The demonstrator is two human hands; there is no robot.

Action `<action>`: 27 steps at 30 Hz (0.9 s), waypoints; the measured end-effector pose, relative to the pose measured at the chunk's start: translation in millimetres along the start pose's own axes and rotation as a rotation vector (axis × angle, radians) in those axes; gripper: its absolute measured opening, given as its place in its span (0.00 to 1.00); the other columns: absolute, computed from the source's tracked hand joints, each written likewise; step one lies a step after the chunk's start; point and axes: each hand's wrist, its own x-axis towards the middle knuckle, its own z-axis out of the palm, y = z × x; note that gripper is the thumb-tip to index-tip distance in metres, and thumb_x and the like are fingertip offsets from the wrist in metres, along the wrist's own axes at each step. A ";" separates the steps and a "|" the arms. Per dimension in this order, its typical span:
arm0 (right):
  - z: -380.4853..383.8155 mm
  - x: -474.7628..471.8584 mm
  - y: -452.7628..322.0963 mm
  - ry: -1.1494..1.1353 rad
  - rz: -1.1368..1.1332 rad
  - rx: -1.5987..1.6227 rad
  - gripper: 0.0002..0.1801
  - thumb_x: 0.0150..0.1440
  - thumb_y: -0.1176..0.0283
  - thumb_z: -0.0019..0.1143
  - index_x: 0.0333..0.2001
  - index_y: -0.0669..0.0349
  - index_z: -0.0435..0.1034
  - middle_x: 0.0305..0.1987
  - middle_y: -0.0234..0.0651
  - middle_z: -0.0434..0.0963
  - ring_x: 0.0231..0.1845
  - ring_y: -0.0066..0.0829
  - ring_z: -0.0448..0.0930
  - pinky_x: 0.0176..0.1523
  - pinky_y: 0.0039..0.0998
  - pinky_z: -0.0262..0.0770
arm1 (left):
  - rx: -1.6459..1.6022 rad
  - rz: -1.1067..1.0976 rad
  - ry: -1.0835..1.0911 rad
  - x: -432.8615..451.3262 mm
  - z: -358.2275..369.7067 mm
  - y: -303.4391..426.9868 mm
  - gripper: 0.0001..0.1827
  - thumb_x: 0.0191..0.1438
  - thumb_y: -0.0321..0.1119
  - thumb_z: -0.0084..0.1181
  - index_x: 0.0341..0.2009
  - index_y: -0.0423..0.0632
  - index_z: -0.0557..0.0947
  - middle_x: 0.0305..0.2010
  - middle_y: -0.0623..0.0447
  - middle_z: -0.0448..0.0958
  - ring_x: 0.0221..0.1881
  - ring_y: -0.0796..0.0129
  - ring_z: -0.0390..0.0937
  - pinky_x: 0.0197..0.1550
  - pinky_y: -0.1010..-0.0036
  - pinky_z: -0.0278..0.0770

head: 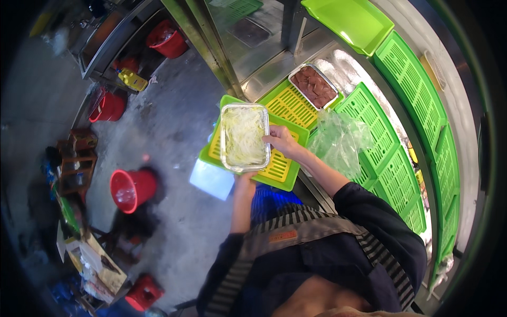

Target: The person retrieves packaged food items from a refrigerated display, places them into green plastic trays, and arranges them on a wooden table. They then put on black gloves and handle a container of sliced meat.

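A foil tray of pale shredded food [244, 136] is held up before me, above a green basket with a yellow slotted insert [280, 163]. My right hand [280, 139] grips the tray's right rim, thumb on top. At its lower edge is my left hand [245, 180], its fingers hidden under the tray and basket; whether it bears the basket, the tray or both I cannot tell. Up and to the right, a foil tray of dark reddish-brown pieces [314, 87] rests on another yellow slotted insert [292, 105]. A crumpled clear plastic bag [340, 142] lies just right of my right forearm.
Green slotted baskets [396, 190] line the shelf on the right, with more on a higher shelf [416, 83] beside a plain green tray [350, 23]. A metal post [210, 47] stands ahead. Red buckets [132, 190] and a yellow bottle [132, 79] are at the left.
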 end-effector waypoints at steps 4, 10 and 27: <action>-24.8 9.4 6.4 -0.089 0.065 -0.155 0.12 0.45 0.78 0.49 0.36 0.68 0.68 0.27 0.33 0.74 0.25 0.19 0.73 0.28 0.20 0.70 | -0.005 0.075 0.007 -2.5 4.1 -2.2 0.33 0.32 0.12 0.42 0.50 0.40 0.60 0.46 0.45 0.65 0.47 0.55 0.65 0.47 0.62 0.66; -73.4 14.3 -46.6 -0.215 0.108 -0.129 0.16 0.45 0.78 0.49 0.40 0.67 0.67 0.31 0.36 0.75 0.29 0.21 0.75 0.34 0.21 0.73 | -0.068 0.077 0.017 2.7 -14.7 2.1 0.32 0.30 0.14 0.41 0.48 0.41 0.64 0.44 0.47 0.67 0.47 0.56 0.65 0.48 0.62 0.65; -190.8 117.0 -9.0 -0.357 0.102 -1.241 0.10 0.38 0.80 0.46 0.28 0.70 0.69 0.21 0.41 0.73 0.24 0.30 0.77 0.24 0.27 0.73 | -0.042 0.055 0.218 -3.3 -46.6 35.7 0.31 0.32 0.16 0.41 0.48 0.41 0.64 0.44 0.46 0.67 0.45 0.54 0.66 0.48 0.61 0.65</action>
